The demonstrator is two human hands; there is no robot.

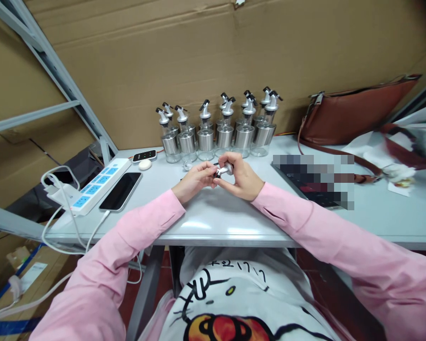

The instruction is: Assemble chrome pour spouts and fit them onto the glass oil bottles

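Above the middle of the table, my left hand [199, 177] and my right hand [242, 177] meet around a grey and black pour spout [225, 169]. The fingers of my left hand pinch its dark tip. My right thumb and forefinger curl round its pale body. Fingers hide part of the spout. Behind the hands stand several glass bottles with steel sleeves [225, 136], upright in rows, each topped with a similar spout [206, 110]. A small clear round piece [188, 165] lies just beyond my left hand.
On the left are a white power strip [102, 182], a phone [121, 192] on a cable, a small black device [144, 156] and a white round object [145, 164]. To the right lie a partly blurred flat dark item [305, 182] and a brown bag [355, 113]. Cardboard [184, 52] walls the back.
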